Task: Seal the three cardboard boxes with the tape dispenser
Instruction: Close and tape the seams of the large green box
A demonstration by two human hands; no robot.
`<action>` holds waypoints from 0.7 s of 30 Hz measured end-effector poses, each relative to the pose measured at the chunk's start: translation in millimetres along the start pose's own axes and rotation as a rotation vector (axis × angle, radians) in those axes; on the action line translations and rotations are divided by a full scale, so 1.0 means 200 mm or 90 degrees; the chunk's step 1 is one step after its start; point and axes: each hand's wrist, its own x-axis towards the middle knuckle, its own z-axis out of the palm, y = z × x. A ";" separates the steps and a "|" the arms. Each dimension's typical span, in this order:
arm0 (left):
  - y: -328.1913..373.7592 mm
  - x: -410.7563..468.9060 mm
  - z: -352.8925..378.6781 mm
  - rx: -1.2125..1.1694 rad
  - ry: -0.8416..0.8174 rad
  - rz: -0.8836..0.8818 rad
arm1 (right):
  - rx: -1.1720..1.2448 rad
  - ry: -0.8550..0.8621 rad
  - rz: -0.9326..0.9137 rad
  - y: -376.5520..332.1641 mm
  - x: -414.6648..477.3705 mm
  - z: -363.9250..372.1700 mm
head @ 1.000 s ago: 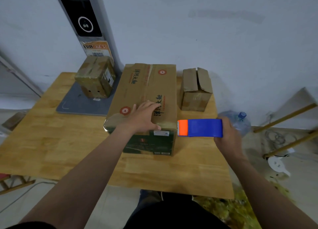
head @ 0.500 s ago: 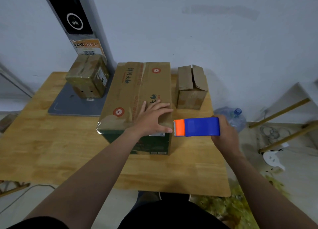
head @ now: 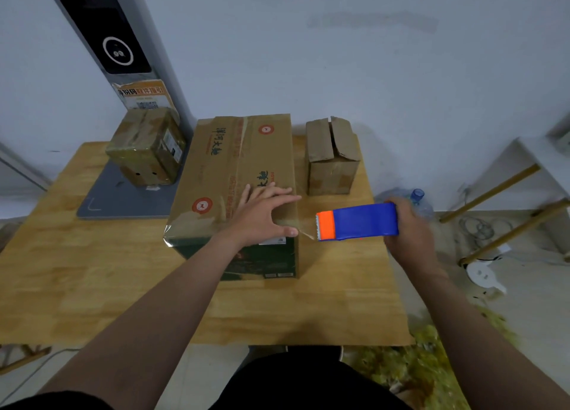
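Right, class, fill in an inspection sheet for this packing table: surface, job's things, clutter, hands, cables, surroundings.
Surface: wooden table, grey pad at its far left.
Job's things: large box in the middle, clear tape stretched from its near right corner to the tape dispenser; left box on the pad, taped over; right box, flaps ajar.
Clutter: water bottle on the floor at right.
Hands: left hand, fingers flat on the large box; right hand grips the tape dispenser.
Cables: cables coiled on the floor at right.
Surroundings: white wall; dark-screened pillar behind the left box.
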 end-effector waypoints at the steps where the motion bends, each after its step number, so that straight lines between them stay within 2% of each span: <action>1: 0.02 -0.01 -0.01 0.000 -0.021 0.002 | -0.013 -0.014 0.006 0.00 0.00 0.01; 5: 0.12 -0.01 0.01 0.043 -0.139 0.074 | -0.065 -0.065 -0.018 -0.04 0.02 0.02; 8: 0.13 0.02 0.03 0.087 -0.206 0.088 | -0.124 -0.112 -0.029 -0.09 0.05 0.00; 12: 0.12 0.03 0.02 0.067 -0.220 0.080 | -0.218 -0.188 -0.032 -0.18 0.12 -0.04; 16: 0.15 0.03 0.03 0.132 -0.259 0.075 | -0.447 -0.226 -0.049 -0.27 0.15 -0.02; 21: 0.14 0.03 -0.01 0.020 -0.231 0.032 | -0.399 -0.319 0.066 -0.12 0.15 0.10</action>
